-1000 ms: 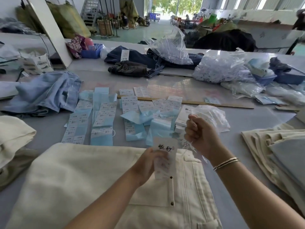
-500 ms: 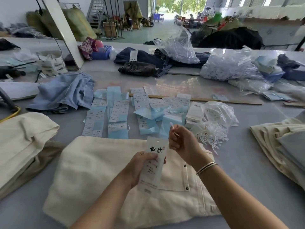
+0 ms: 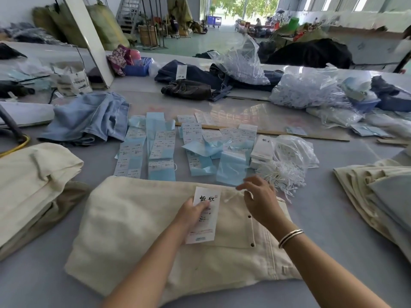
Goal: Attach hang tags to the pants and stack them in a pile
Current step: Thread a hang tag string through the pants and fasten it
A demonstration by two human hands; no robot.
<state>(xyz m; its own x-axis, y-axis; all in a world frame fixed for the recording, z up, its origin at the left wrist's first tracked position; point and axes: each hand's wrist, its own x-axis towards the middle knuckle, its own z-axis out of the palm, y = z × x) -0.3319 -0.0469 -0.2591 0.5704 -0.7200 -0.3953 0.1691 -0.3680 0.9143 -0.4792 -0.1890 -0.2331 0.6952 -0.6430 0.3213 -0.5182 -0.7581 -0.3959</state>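
White hang tag (image 3: 203,215) lies on folded cream pants (image 3: 133,230).

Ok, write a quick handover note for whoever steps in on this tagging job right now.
Left hand holds the hang tag flat on the cream pants in front.
Right hand pinches the white string that runs from the tag's top; whether it is fastened to the pants cannot be told.
Spare tags and loose strings lie just beyond the pants; label sheets in the middle of the table.
Folded cream pants are piled at left, more at right.
Left to do: finish this tag, stack the pants.
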